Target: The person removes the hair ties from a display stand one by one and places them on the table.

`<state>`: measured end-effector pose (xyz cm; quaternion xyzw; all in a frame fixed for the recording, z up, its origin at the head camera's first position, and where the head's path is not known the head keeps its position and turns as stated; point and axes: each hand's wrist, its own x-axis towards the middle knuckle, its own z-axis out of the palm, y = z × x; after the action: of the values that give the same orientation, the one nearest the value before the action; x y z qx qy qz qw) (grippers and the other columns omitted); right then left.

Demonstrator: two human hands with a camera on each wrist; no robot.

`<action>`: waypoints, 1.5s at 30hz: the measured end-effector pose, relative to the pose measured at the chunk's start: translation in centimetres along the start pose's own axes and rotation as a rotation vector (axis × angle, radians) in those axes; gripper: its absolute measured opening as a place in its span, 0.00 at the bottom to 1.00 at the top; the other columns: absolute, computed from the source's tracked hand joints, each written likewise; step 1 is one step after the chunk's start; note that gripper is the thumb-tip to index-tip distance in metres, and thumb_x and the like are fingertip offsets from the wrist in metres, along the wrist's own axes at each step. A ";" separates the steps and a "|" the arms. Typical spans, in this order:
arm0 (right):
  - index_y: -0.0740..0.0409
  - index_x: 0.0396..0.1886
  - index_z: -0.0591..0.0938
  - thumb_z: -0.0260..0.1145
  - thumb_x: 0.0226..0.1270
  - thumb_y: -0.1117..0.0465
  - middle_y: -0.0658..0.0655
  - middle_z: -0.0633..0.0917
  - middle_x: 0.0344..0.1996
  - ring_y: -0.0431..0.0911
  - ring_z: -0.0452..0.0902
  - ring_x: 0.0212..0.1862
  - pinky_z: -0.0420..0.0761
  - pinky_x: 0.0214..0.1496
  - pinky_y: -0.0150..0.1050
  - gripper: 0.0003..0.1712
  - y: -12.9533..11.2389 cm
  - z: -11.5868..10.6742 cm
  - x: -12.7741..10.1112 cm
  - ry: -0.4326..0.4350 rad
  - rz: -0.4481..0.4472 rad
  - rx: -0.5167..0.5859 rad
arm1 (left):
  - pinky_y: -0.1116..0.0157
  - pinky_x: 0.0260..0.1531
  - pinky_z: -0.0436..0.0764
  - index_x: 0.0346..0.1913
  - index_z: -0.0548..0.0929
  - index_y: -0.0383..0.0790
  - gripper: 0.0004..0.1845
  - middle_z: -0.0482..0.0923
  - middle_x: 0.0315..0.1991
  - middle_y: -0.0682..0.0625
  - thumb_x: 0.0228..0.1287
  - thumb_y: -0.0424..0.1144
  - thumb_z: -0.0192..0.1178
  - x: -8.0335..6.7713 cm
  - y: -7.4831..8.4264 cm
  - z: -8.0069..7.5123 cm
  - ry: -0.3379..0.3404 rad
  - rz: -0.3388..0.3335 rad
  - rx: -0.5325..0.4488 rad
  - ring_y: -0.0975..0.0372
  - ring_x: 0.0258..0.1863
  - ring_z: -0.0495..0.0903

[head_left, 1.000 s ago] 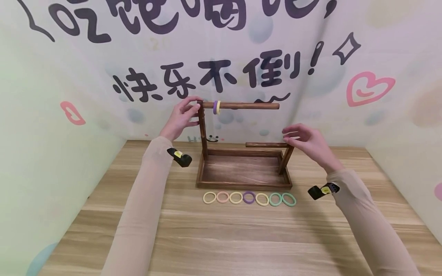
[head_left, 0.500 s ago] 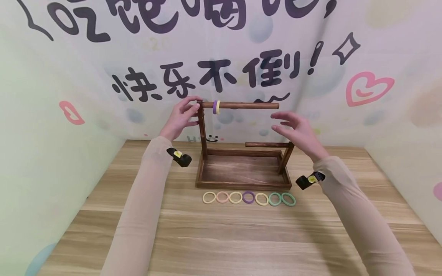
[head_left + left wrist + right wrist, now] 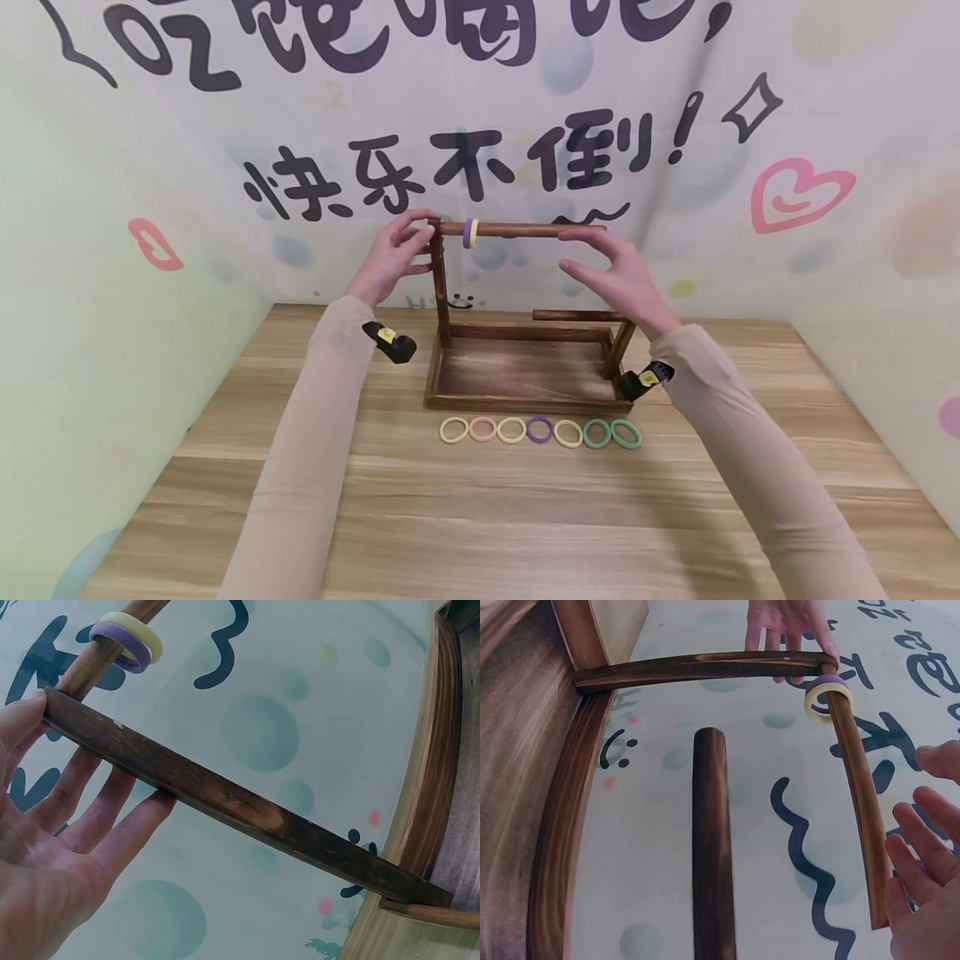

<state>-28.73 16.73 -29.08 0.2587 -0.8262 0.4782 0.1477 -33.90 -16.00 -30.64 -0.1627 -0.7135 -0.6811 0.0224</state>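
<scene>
A dark wooden rack (image 3: 441,287) stands on the table, with a tall post at left and a shorter post at right, each bearing a horizontal bar. My left hand (image 3: 395,254) holds the top of the tall post, thumb at its end and fingers behind it in the left wrist view. A purple ring (image 3: 120,646) and a pale yellow ring (image 3: 148,637) hang side by side on the upper bar (image 3: 525,230), near that post. My right hand (image 3: 613,271), thumb and fingers spread apart with nothing between them, is at the bar's free end.
Several rings lie in a row before the rack's tray (image 3: 525,406): pale yellow, a pink ring (image 3: 483,429), a purple ring (image 3: 539,430) and green ones. The lower bar (image 3: 577,316) extends left from the short post. A printed cloth (image 3: 525,100) hangs behind.
My right hand has risen from the short post's top and moved left to the upper bar's free end. The left hand stays on the tall post; the rings have not moved.
</scene>
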 end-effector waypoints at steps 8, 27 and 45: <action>0.55 0.59 0.79 0.69 0.63 0.59 0.54 0.80 0.55 0.47 0.69 0.61 0.60 0.65 0.47 0.23 -0.2 1.1 1.4 0.008 -0.053 -0.037 | 0.48 0.48 0.79 0.58 0.75 0.45 0.14 0.76 0.50 0.40 0.73 0.41 0.54 -0.1 0.1 0.1 -0.004 0.003 -0.004 0.49 0.51 0.77; 0.56 0.60 0.78 0.69 0.64 0.58 0.52 0.80 0.56 0.48 0.70 0.61 0.65 0.64 0.49 0.24 -1.5 4.1 3.9 -0.027 -0.061 0.014 | 0.49 0.48 0.79 0.57 0.76 0.47 0.13 0.76 0.49 0.40 0.73 0.40 0.53 0.0 -0.1 0.0 0.002 0.012 0.005 0.49 0.51 0.78; 0.58 0.60 0.77 0.68 0.65 0.56 0.51 0.79 0.57 0.41 0.68 0.62 0.67 0.62 0.40 0.25 -2.4 5.9 5.7 -0.083 -0.050 -0.016 | 0.48 0.47 0.79 0.57 0.75 0.46 0.13 0.76 0.49 0.39 0.74 0.40 0.53 0.0 -0.2 0.0 0.000 0.024 0.010 0.49 0.51 0.78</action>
<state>-32.02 9.04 -27.47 0.2978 -0.8286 0.4567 0.1271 -33.95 -15.99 -30.84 -0.1713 -0.7150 -0.6771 0.0314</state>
